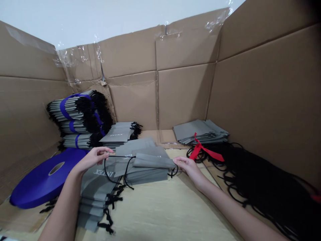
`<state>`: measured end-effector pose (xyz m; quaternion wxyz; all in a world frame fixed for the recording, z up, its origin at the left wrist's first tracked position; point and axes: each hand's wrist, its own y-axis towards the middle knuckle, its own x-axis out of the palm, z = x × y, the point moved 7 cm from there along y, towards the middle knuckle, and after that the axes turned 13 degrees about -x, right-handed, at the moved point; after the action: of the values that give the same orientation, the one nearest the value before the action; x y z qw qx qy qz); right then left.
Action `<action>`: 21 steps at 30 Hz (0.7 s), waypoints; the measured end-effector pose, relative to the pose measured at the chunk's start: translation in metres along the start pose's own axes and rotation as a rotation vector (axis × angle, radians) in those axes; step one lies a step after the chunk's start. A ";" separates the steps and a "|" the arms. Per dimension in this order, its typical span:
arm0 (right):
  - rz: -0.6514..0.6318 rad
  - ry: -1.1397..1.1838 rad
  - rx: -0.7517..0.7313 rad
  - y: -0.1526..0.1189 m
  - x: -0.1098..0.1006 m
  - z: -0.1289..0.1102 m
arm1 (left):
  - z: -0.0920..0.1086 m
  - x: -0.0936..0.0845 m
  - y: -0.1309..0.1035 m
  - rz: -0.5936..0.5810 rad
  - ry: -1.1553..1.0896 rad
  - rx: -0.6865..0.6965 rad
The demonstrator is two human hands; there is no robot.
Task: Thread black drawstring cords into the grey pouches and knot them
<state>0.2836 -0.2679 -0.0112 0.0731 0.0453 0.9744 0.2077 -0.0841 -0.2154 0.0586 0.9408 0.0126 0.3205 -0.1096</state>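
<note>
A grey drawstring pouch [153, 160] is stretched between my hands, above a stack of flat grey pouches [147, 176]. My left hand [94, 158] pinches a black cord [121, 156] that runs taut to the pouch's left end. Loose cord ends hang in curves below it. At the pouch's right end, my right hand [187, 166] grips the corner, where a small loop of cord shows. Overlapping pouches with knotted black cords [91, 197] lie fanned out beneath my left wrist, some printed with white letters.
Blue-strapped pouch bundles [72, 125] stand at the back left, behind a large roll of blue strap [37, 180]. Pouches [198, 130] are stacked at the back right. Black cords [271, 187] with a red tie [205, 152] lie along the right. Cardboard walls [184, 87] enclose the table.
</note>
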 end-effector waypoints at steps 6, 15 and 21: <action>0.023 -0.040 -0.027 0.000 -0.003 -0.006 | 0.008 0.007 0.004 0.291 0.432 -0.059; -0.012 -0.197 -0.065 -0.008 0.003 -0.015 | 0.129 0.126 -0.033 0.235 0.841 0.500; -0.204 -0.415 -0.182 -0.009 -0.005 -0.040 | 0.132 0.188 -0.027 0.154 1.003 0.590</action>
<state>0.2815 -0.2923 0.0217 0.2960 -0.0184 0.9153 0.2724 0.1342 -0.2914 0.0510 0.6363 0.3474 0.6806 -0.1060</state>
